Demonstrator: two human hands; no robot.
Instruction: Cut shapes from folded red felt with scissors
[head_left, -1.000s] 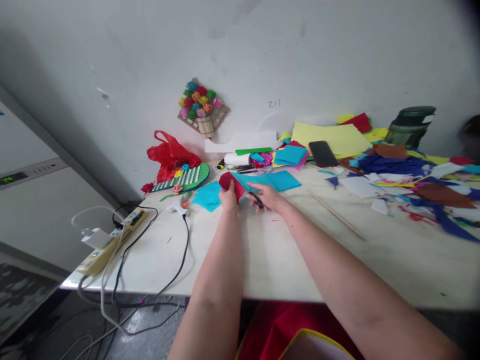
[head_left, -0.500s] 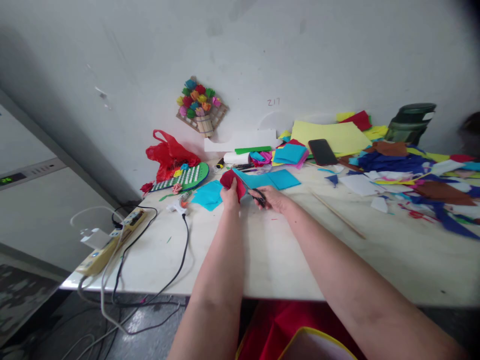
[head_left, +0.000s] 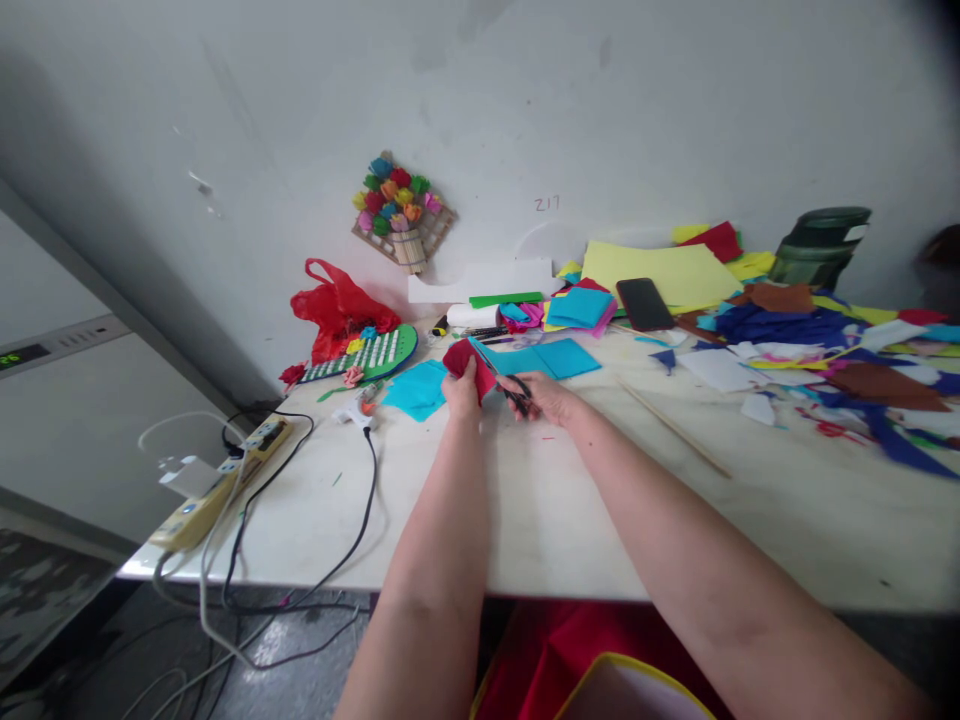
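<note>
Now pinches a red paper [head_left: 459, 356] in the closed left hand [head_left: 462, 388], just above the desk [head_left: 525, 500]; grips scissors [head_left: 514, 393] in the right hand [head_left: 552, 396] beside it, blades at the paper's edge. Seems mid-cut, trimming unfinished.

- Your right hand [head_left: 546, 397] covered the handles of the scissors [head_left: 513, 392]; the blades were too small to tell whether they stood apart or together.
- Your left hand [head_left: 460, 390] hid the lower part of the red piece [head_left: 466, 358], so you could not make out its full outline.
- A dark shape [head_left: 943, 262] at the right edge was blurred and cut off.
- The red and yellow thing [head_left: 600, 680] below the table [head_left: 525, 520] ran out past the lower edge.
- The green digits [head_left: 19, 356] on the white cabinet [head_left: 75, 430] were cut by the left edge and unreadable.
- The cables [head_left: 373, 480] left the frame at the bottom.
</note>
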